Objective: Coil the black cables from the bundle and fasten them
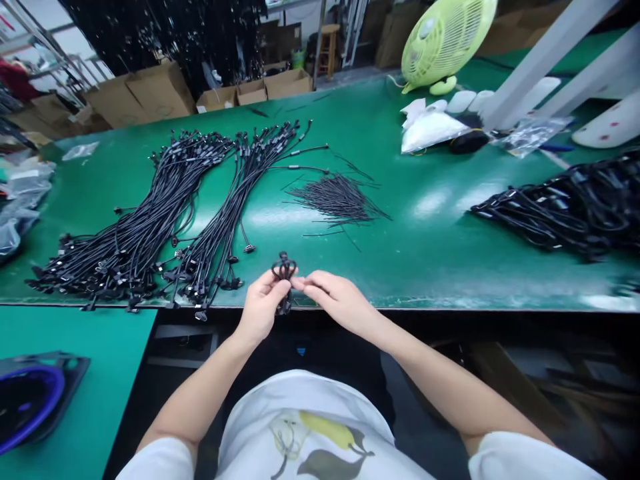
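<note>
A folded black cable [284,268] stands upright in my left hand [261,303], its thumb and fingers closed around the middle of the bundle. Small loops and a connector stick out above the grip, and more of the cable hangs below it. From the right, my right hand [336,298] meets the bundle with thumb and fingers pinched together. What that pinch holds is too small to make out. Beyond my hands lies a loose pile of thin black ties [337,199]. To the left, straight black cables with connectors [220,223] lie in a bunch.
A larger heap of cables [150,213] lies further left on the green table [425,260]. Coiled black cables [575,207] are piled at the right. A green fan [447,43], a white plastic bag [433,130] and grey posts stand behind. Cardboard boxes [163,93] sit past the far edge.
</note>
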Motion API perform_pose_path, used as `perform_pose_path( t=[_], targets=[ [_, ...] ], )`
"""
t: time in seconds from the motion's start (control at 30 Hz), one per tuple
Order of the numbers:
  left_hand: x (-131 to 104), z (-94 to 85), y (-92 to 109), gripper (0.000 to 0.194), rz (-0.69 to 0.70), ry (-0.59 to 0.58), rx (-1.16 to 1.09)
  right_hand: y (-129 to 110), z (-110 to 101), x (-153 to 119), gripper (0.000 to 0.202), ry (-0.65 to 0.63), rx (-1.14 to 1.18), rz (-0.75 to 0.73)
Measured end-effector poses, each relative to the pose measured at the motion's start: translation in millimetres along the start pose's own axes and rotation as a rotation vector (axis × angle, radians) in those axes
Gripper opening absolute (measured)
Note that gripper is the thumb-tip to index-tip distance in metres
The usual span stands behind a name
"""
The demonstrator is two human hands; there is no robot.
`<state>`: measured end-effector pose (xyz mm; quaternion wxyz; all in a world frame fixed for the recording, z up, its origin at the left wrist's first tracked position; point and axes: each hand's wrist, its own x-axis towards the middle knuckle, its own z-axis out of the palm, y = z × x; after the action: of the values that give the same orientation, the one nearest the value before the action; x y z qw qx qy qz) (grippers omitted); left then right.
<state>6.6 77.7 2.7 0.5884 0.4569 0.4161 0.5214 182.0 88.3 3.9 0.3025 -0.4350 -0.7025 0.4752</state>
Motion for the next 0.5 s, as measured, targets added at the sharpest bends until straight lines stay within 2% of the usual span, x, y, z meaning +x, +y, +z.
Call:
perform_pose_path(
  t=[0.07, 0.17, 0.23, 0.3, 0.33, 0.37, 0.43, 0.5],
  targets=[
    [7.2, 4.9, -1.0, 0.032, -0.004, 0.082, -0.007, 0.2, -2.4, -4.0, 0.032, 0.199, -0.069, -0.095],
    [12.7, 14.2, -7.8, 0.026, 0.071, 0.035, 0.279, -0.4, -6.9, -2.8, 0.051, 0.358, -0.186, -0.284],
    [12.9, 18.8, -14.0, 0.021, 0.198, -0.067, 0.578, 1.4, -14.1, 3.0, 0.044, 0.385, -0.455, -0.442],
    [12.8, 20.8, -17.3, 0.020, 0.288, -0.164, 0.808, 7.0, -25.0, 9.2, 0.029, 0.332, -0.754, -0.576],
    [13.3, 20.8, -16.9, 0.020, 0.300, -0.198, 0.880, 11.2, -31.1, 10.9, 0.031, 0.298, -0.864, -0.633],
    [14.6, 20.5, -15.1, 0.020, 0.301, -0.227, 0.937, 15.7, -37.1, 11.1, 0.035, 0.289, -0.937, -0.681],
    [19.1, 18.8, -8.5, 0.024, 0.320, -0.310, 1.059, 23.8, -47.5, 6.7, 0.039, 0.350, -0.998, -0.738],
    [25.6, 16.4, -2.0, 0.026, 0.414, -0.424, 1.207, 27.3, -54.4, -2.1, 0.037, 0.402, -0.987, -0.729]
  ],
)
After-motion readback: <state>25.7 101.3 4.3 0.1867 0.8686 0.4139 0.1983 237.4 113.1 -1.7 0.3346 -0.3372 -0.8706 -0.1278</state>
